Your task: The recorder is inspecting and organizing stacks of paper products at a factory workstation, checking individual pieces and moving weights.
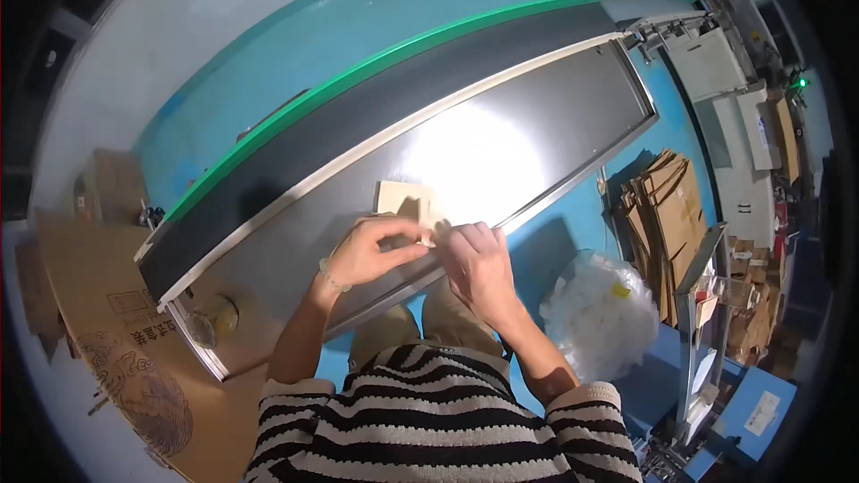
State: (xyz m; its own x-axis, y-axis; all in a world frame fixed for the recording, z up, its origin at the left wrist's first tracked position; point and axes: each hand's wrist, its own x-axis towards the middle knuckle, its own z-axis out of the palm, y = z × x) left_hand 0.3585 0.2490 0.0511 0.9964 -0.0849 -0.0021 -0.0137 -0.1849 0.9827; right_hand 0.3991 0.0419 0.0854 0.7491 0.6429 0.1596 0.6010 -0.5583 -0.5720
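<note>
At the near edge of a shiny metal worktop, both hands meet around a small cream-coloured card piece, perhaps a little box. One flat part of it lies toward the worktop, and a narrow part stands up beside the fingers. My left hand, with a beaded bracelet at the wrist, closes thumb and fingertips on its near end. Fingers bent, my right hand pinches at the right side of the same piece. The fingertips partly hide the gripped end, and glare washes out its right side.
Beyond the worktop runs a dark conveyor belt with a green rail. A large printed cardboard box stands at left, near round clear objects. To the right are a plastic bag of pale pieces and flattened cartons.
</note>
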